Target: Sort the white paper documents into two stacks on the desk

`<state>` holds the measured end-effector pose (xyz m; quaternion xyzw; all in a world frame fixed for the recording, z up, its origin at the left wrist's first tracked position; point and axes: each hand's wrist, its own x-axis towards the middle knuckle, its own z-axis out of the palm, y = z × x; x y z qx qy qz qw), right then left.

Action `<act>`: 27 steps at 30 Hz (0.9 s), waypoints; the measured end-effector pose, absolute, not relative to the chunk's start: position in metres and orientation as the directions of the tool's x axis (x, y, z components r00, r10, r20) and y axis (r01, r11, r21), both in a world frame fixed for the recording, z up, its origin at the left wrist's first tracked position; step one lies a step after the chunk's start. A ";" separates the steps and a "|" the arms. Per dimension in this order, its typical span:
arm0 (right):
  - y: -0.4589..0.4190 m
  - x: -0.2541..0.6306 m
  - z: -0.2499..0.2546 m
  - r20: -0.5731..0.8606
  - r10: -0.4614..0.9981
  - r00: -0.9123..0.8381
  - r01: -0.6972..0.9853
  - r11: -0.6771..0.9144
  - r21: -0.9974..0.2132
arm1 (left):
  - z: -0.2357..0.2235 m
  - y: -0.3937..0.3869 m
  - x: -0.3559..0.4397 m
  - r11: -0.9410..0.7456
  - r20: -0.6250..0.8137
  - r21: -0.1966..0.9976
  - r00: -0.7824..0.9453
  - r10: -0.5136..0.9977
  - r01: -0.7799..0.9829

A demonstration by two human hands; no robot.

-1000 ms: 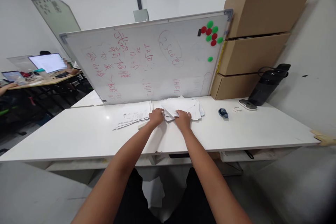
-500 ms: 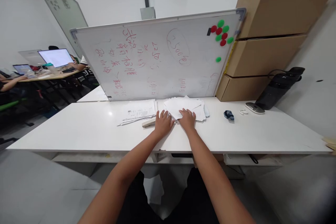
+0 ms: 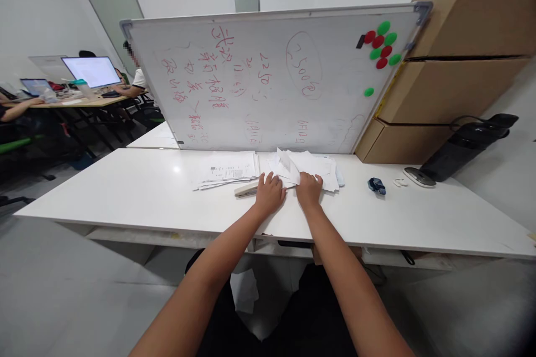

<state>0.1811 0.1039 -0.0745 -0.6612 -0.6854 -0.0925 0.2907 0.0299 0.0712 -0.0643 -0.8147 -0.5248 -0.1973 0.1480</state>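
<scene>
My left hand (image 3: 270,194) lies at the front edge of the loose paper pile, fingers a little apart and resting on the sheets. A light-coloured stapler (image 3: 246,189) sticks out to the left from beside that hand, its other end hidden. My right hand (image 3: 309,189) is closed on a sheet of paper (image 3: 290,163), whose near part is bent up off the pile. Beneath and behind it spread more loose white sheets (image 3: 329,170). A neater stack of printed papers (image 3: 230,168) sits left of the pile.
A whiteboard (image 3: 268,83) stands along the desk's (image 3: 125,195) back edge. Cardboard boxes (image 3: 452,89), a black bottle (image 3: 464,148), a mouse (image 3: 420,177), a white earphone-like item (image 3: 400,182) and a dark blue object (image 3: 377,186) are on the right. People sit at a table (image 3: 84,101) far left.
My right hand's fingers have closed on a sheet, and its near part has risen and bent. My left hand stays by the stapler. The view has shifted slightly.
</scene>
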 end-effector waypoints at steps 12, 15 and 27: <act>0.106 0.179 -0.073 0.474 0.881 0.007 0.918 0.183 -0.352 | -0.063 0.076 0.031 -0.439 0.405 -0.018 0.408 0.818 0.898; 0.107 0.178 -0.074 0.473 0.881 0.001 0.933 0.170 -0.318 | -0.062 0.077 0.030 -0.463 0.390 -0.034 0.438 0.810 0.886; 0.106 0.177 -0.072 0.452 0.892 0.013 0.941 0.141 -0.306 | -0.068 0.088 0.029 -0.584 0.299 0.047 0.547 0.782 0.810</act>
